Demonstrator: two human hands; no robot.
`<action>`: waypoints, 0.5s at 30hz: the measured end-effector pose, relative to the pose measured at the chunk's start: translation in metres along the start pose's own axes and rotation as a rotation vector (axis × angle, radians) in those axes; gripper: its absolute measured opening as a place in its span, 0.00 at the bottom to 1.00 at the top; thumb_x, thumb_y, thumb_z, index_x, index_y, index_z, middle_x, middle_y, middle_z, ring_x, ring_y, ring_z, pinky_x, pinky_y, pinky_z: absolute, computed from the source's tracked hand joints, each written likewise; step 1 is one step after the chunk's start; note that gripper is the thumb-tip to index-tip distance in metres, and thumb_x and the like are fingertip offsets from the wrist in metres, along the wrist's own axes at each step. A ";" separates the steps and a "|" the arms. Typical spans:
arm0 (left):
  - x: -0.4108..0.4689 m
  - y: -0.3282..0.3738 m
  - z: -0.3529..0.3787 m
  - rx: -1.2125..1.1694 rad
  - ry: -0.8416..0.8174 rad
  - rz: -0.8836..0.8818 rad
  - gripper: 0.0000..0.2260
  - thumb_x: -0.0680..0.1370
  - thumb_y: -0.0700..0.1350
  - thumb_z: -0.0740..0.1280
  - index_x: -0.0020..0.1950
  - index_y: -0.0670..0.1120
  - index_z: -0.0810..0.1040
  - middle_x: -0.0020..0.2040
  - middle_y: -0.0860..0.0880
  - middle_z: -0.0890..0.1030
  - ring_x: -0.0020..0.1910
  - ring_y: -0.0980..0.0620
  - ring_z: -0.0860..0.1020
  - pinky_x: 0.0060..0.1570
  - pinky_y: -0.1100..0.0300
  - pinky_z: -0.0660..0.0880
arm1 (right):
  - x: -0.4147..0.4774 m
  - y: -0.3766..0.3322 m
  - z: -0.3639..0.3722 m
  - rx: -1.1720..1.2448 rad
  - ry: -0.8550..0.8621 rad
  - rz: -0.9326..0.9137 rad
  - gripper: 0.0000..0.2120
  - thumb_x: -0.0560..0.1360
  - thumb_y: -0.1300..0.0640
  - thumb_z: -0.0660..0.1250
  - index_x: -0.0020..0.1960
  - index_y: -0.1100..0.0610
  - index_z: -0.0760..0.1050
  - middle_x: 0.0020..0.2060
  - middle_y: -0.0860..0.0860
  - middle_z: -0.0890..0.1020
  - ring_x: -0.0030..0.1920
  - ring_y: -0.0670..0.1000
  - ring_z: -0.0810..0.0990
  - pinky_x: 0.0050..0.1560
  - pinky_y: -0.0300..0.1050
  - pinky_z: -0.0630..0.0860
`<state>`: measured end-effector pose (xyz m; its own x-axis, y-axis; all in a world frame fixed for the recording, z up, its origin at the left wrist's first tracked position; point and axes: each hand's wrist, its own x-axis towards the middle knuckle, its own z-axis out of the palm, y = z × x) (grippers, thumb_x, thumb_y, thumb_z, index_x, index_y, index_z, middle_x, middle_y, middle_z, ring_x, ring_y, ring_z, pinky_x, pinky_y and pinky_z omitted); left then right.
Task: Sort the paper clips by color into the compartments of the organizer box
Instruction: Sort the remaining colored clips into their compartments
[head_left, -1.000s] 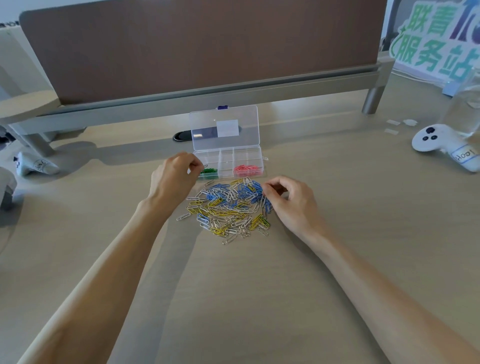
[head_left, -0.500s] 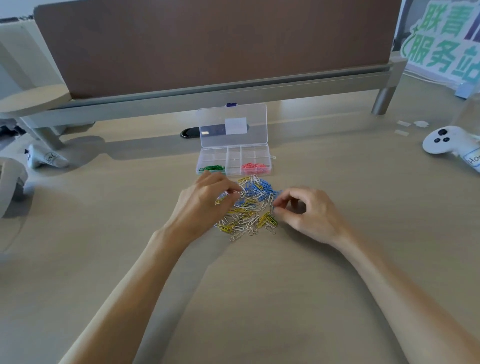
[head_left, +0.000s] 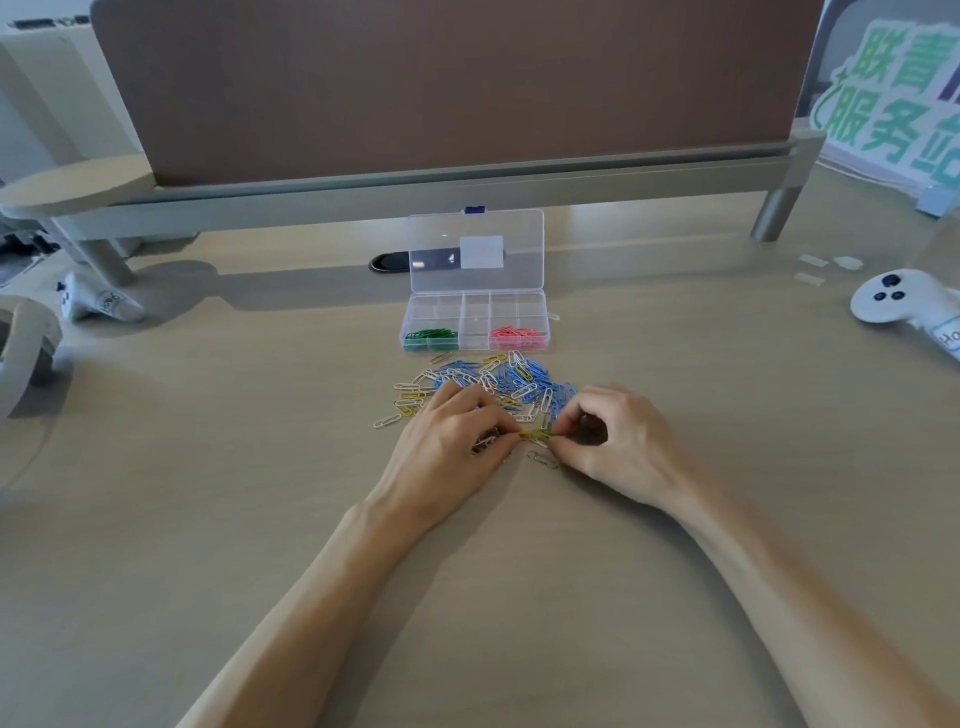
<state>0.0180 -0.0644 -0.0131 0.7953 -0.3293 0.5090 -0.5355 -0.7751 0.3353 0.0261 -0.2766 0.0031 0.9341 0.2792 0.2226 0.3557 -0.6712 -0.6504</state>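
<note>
The pile of blue, yellow and white wire paper clips (head_left: 488, 384) sits with the clear plastic organizer box (head_left: 475, 312) right at its 12 o'clock. Only the green clips (head_left: 431, 335) (box's 8 o'clock corner) and pink clips (head_left: 517, 335) (4 o'clock) look sorted, so most of it's left imo. At the pile's 6 o'clock, left hand (head_left: 447, 441) and right hand (head_left: 618, 441) both pinch a yellow paper clip (head_left: 536, 434).
</note>
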 end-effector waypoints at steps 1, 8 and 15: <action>-0.001 -0.001 -0.001 0.004 0.014 -0.018 0.05 0.75 0.49 0.69 0.48 0.51 0.83 0.46 0.56 0.78 0.48 0.53 0.71 0.42 0.56 0.74 | -0.001 0.000 0.000 0.006 0.011 0.010 0.06 0.67 0.54 0.73 0.36 0.46 0.76 0.37 0.43 0.79 0.44 0.41 0.75 0.42 0.34 0.69; 0.000 0.005 -0.002 -0.060 0.040 -0.073 0.10 0.76 0.53 0.69 0.55 0.52 0.83 0.47 0.57 0.78 0.49 0.55 0.72 0.46 0.63 0.71 | -0.002 -0.005 0.000 0.054 0.064 -0.022 0.08 0.69 0.56 0.74 0.37 0.43 0.77 0.37 0.43 0.78 0.41 0.43 0.76 0.41 0.31 0.69; 0.004 0.009 -0.003 -0.195 0.000 -0.080 0.04 0.76 0.49 0.70 0.48 0.51 0.82 0.44 0.59 0.79 0.45 0.58 0.70 0.46 0.64 0.69 | -0.003 -0.014 0.000 0.108 0.097 -0.085 0.06 0.68 0.56 0.77 0.40 0.49 0.81 0.36 0.42 0.78 0.42 0.44 0.76 0.41 0.29 0.67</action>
<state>0.0159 -0.0709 -0.0058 0.8376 -0.2706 0.4746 -0.5152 -0.6801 0.5215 0.0179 -0.2679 0.0111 0.9012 0.2608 0.3461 0.4331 -0.5685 -0.6994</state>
